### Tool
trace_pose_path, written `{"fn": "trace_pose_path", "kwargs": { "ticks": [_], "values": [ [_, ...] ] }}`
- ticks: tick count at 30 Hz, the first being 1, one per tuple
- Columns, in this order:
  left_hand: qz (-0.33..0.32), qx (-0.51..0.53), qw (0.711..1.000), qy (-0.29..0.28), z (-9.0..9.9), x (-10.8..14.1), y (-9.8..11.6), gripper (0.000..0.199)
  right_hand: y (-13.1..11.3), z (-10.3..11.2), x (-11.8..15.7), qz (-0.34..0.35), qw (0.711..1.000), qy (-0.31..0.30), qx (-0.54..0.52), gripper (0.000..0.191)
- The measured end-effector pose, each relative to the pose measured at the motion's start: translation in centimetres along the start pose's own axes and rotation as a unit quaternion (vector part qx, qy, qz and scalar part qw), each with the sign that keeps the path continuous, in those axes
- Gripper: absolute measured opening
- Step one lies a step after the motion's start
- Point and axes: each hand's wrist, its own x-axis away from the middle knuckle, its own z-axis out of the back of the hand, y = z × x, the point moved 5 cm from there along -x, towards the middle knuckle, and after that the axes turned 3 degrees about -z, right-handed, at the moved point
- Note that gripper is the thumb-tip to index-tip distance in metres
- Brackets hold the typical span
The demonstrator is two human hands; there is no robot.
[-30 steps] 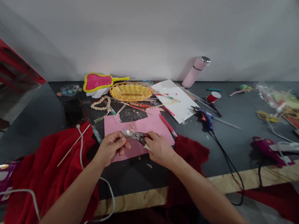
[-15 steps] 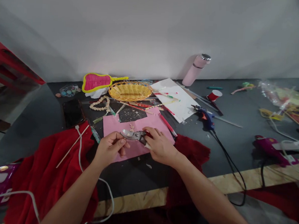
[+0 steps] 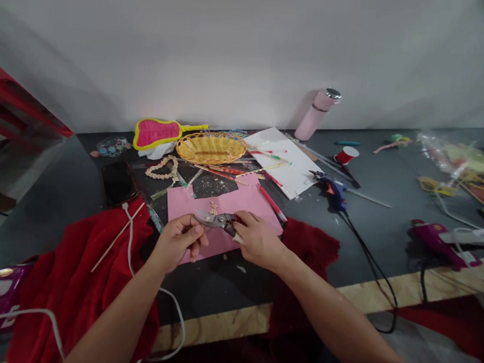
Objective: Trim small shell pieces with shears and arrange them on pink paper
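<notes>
My right hand (image 3: 258, 241) is wrapped round the handles of a pair of pruning shears (image 3: 219, 220), whose blades point left. Close to the blade tips, my left hand (image 3: 180, 239) has its thumb and fingers pinched together; whatever sits between them is too small or hidden to make out. Both hands are above a pink sheet of paper (image 3: 182, 202) on the dark table. Small pale cut pieces (image 3: 213, 207) lie on that sheet just behind the blades.
Behind the sheet are a yellow woven basket (image 3: 211, 149), a heart-shaped beaded frame (image 3: 162, 167) and scattered sticks. A blue glue gun (image 3: 332, 190) with a black cord lies right, a pink bottle (image 3: 318, 114) stands behind. Red cloth (image 3: 82, 270) and a phone (image 3: 117, 184) are left.
The shears' blades are slightly lower and their angle differs a little. My left hand's fingers have shifted slightly; the other objects stay where they were.
</notes>
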Motion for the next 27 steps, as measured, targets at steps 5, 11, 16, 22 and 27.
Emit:
{"fn": "trace_pose_path", "kwargs": {
  "ticks": [5, 11, 16, 22, 27],
  "values": [
    [-0.009, 0.012, 1.0, 0.016, 0.1, -0.2, -0.1, 0.025, -0.1, -0.4, 0.0, -0.027, 1.0, -0.008, 0.007, 0.024],
    [-0.039, -0.073, 0.995, 0.047, 0.0, -0.1, 0.3, 0.022, -0.1, -0.1, 0.2, -0.047, 0.999, -0.014, 0.017, 0.025],
    [-0.065, -0.124, 0.989, 0.056, -0.2, 0.0, 0.7, 0.019, 0.0, 0.1, 0.4, -0.018, 0.999, -0.026, -0.005, 0.025],
    [-0.086, -0.115, 0.988, 0.054, -0.2, 0.0, 0.6, 0.018, 0.1, 0.1, 0.6, 0.01, 0.999, -0.027, -0.021, 0.025],
    [-0.05, -0.038, 0.998, 0.013, 0.0, 0.1, 0.1, 0.023, 0.3, 0.6, 0.3, 0.024, 1.0, 0.01, -0.001, 0.028]
  ]
}}
